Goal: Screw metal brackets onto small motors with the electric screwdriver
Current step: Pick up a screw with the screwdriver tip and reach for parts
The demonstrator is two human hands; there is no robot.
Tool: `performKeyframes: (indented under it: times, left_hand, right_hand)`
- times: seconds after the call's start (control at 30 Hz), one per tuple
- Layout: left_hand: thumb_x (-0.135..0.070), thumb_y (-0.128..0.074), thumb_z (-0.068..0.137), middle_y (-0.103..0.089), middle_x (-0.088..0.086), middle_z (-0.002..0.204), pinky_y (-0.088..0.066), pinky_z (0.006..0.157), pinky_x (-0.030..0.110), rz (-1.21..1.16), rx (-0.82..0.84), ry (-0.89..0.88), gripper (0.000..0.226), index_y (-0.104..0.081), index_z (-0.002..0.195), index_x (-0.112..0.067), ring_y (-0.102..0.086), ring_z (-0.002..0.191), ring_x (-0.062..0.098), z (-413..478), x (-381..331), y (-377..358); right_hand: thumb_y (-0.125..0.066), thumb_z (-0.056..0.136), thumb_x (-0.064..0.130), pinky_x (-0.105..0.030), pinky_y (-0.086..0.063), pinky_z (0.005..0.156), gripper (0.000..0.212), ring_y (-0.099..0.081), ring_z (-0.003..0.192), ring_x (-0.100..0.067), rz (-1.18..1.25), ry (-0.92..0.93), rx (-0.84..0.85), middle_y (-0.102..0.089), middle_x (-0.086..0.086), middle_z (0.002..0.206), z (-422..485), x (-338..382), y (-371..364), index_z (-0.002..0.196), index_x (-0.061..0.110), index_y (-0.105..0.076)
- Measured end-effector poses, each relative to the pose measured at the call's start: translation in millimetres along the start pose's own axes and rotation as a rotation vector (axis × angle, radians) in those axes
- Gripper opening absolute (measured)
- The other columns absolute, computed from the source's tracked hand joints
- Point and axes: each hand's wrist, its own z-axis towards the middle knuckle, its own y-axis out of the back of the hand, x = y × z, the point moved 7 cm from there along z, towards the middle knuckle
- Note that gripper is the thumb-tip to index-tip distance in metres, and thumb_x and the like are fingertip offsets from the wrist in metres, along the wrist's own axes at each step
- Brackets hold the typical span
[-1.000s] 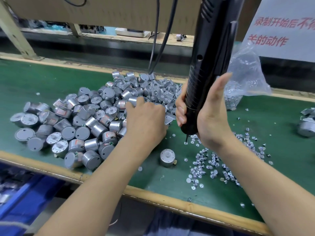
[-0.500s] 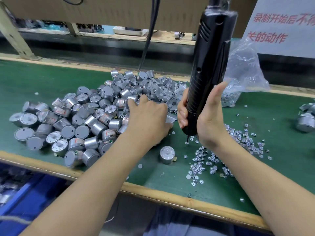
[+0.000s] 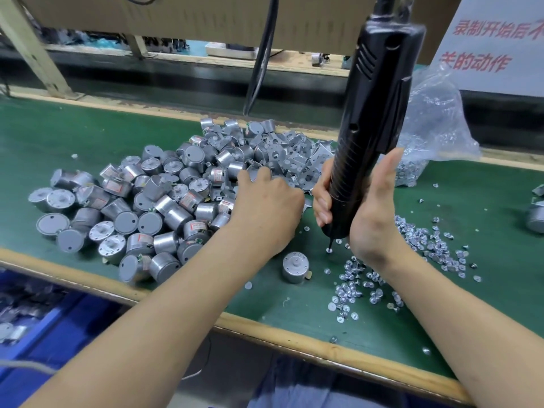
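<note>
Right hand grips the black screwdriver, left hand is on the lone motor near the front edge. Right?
Not quite. In the head view the left hand reaches into the bracket pile; the lone motor sits apart from it, untouched. The right hand does grip the black screwdriver.

left hand [image 3: 266,207]: fingertips buried among brackets [image 3: 297,160], grasp unclear | screwdriver [image 3: 374,113]: top cropped by upper edge, lower grip covered by right hand [image 3: 371,219] | sign [image 3: 497,39]: red text cut off at right | motor [image 3: 535,219]: half out of frame | blue bin [image 3: 44,319]: contents blurred
</note>
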Motion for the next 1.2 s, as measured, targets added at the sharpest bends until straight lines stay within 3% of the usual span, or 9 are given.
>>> performKeyframes:
  times: [0.2,0.33,0.43,0.5,0.6,0.77,0.9,1.03,1.2]
  left_hand:
    - [-0.034,-0.058,0.097,-0.064,-0.001,0.105,-0.038,0.083,0.037,-0.292,-0.126,-0.012,0.014,-0.061,0.107,-0.026,-0.048,0.107,0.029,-12,10,12]
    - [-0.023,-0.066,0.093,-0.064,0.007,0.089,-0.046,0.072,0.039,-0.604,-0.428,-0.03,0.016,-0.062,0.095,-0.008,-0.058,0.081,0.028,-37,25,39]
    - [-0.022,-0.072,0.089,-0.062,0.0,0.086,-0.042,0.07,0.014,-0.697,-0.567,-0.004,0.016,-0.065,0.088,-0.007,-0.052,0.071,0.007,-65,29,45]
    - [-0.022,-0.072,0.088,-0.063,0.001,0.091,-0.043,0.071,0.015,-0.734,-0.603,0.023,0.016,-0.065,0.085,-0.008,-0.057,0.075,0.01,-82,23,40]
    - [-0.024,-0.064,0.093,-0.066,0.0,0.091,-0.046,0.072,0.024,-0.779,-0.601,0.03,0.02,-0.059,0.082,-0.008,-0.065,0.085,0.016,-98,11,25]
    - [-0.027,-0.05,0.095,-0.055,-0.001,0.071,-0.034,0.059,0.024,-0.717,-0.601,0.106,0.023,-0.051,0.082,-0.008,-0.046,0.065,0.015,-108,7,13]
    - [-0.03,-0.037,0.093,-0.053,-0.004,0.087,-0.033,0.07,0.019,-0.898,-0.459,0.079,0.013,-0.041,0.1,-0.02,-0.046,0.076,0.01,-114,7,2]
    - [-0.03,-0.034,0.095,-0.044,-0.012,0.102,-0.034,0.082,0.014,-0.943,-0.372,0.049,0.017,-0.039,0.111,-0.025,-0.047,0.092,0.003,-114,3,-6]
    - [-0.035,-0.046,0.098,-0.045,-0.014,0.115,-0.032,0.091,0.006,-0.918,-0.375,-0.004,0.022,-0.046,0.117,-0.023,-0.047,0.11,-0.006,-113,0,-4]
  right_hand:
    - [-0.045,0.061,0.098,-0.031,-0.037,0.048,0.076,-0.043,0.045,-0.019,0.006,0.002,-0.011,-0.048,-0.002,0.057,0,3,-1,0.072,0.024,-0.058]
    - [-0.045,0.06,0.098,-0.031,-0.038,0.049,0.075,-0.043,0.045,-0.019,-0.002,0.002,-0.013,-0.049,-0.001,0.057,1,5,-1,0.071,0.026,-0.06]
    - [-0.046,0.058,0.098,-0.031,-0.038,0.05,0.076,-0.042,0.046,-0.02,-0.003,-0.002,-0.012,-0.048,-0.002,0.058,1,6,-2,0.071,0.024,-0.059]
    - [-0.046,0.058,0.097,-0.031,-0.036,0.049,0.076,-0.043,0.046,-0.019,0.01,0.003,0.005,-0.049,-0.002,0.058,0,7,-4,0.072,0.023,-0.059]
    - [-0.047,0.06,0.094,-0.029,-0.037,0.049,0.077,-0.042,0.045,-0.018,0.049,0.01,0.043,-0.049,-0.002,0.058,-2,9,-9,0.074,0.02,-0.057]
    - [-0.044,0.066,0.092,-0.027,-0.038,0.048,0.085,-0.041,0.046,-0.017,0.077,0.012,0.071,-0.049,-0.001,0.058,-4,13,-14,0.081,0.009,-0.051]
    - [-0.009,0.085,0.073,-0.026,-0.038,0.048,0.079,-0.041,0.045,-0.018,0.119,0.001,0.029,-0.048,-0.002,0.055,-3,11,-9,0.079,0.007,-0.051]
    - [-0.004,0.085,0.066,-0.027,-0.038,0.047,0.074,-0.041,0.044,-0.019,0.105,-0.001,0.031,-0.047,-0.003,0.055,-2,11,-8,0.076,0.01,-0.052]
    - [-0.03,0.077,0.09,-0.027,-0.039,0.049,0.082,-0.042,0.045,-0.018,0.108,0.029,0.075,-0.049,-0.001,0.057,-2,13,-15,0.079,0.011,-0.052]
